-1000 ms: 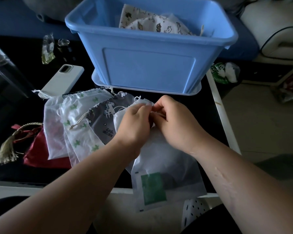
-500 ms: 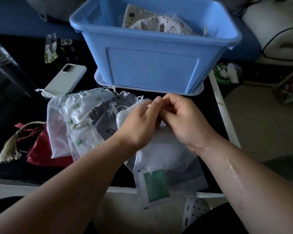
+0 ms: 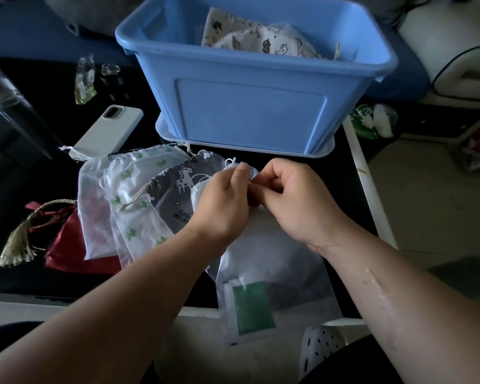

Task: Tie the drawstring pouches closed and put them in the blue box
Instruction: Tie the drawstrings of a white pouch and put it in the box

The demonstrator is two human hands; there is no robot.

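A translucent white pouch with a green packet inside hangs over the table's near edge. My left hand and my right hand meet at its gathered top, both pinching its white drawstring. To the left lie a grey unicorn pouch, a white pouch with green cactus print, a plain translucent pouch and a red pouch with a tassel. The blue box stands behind, with animal-print pouches inside.
A white phone lies left of the box on the black table. A small plastic packet and a dark small object sit further back. The table's white right edge borders the floor. A perforated white object is below.
My hands have shifted slightly up and toward the box while working the drawstring. The fingers have rearranged on the cord; the pouch stays in place.
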